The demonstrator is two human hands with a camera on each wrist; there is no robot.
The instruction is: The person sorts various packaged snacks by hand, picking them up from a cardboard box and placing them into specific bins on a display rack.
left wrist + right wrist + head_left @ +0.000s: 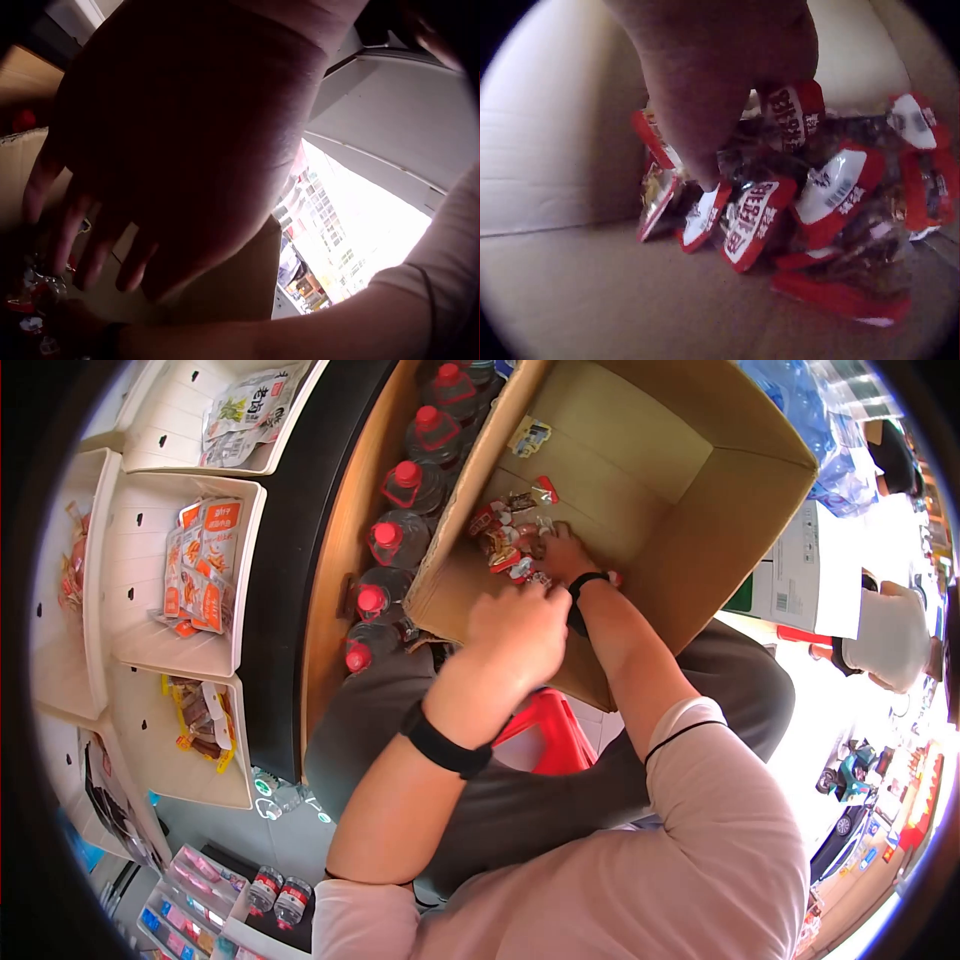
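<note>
Inside a cardboard box (pixel 740 510), red-and-white snack packets (pixel 497 540) (pixel 754 217) lie in a loose pile. My right hand (pixel 567 555) (pixel 720 67) reaches down into them, its thumb and fingers around some packets; the fingertips are partly hidden among the wrappers. Above the near edge of the box hangs my left hand (pixel 515 635) (pixel 180 150), fingers spread and pointing down, holding nothing. In the left wrist view the right hand (pixel 71 322) and the packets (pixel 34 300) are dark at the lower left.
Bottles with red caps (pixel 385 540) stand in a row left of the box. Farther left, white bins (pixel 250 575) hold bagged snacks (pixel 205 565). A red stool (pixel 555 735) shows between the knees, and wrapped blue bottles (pixel 800 420) are at the upper right.
</note>
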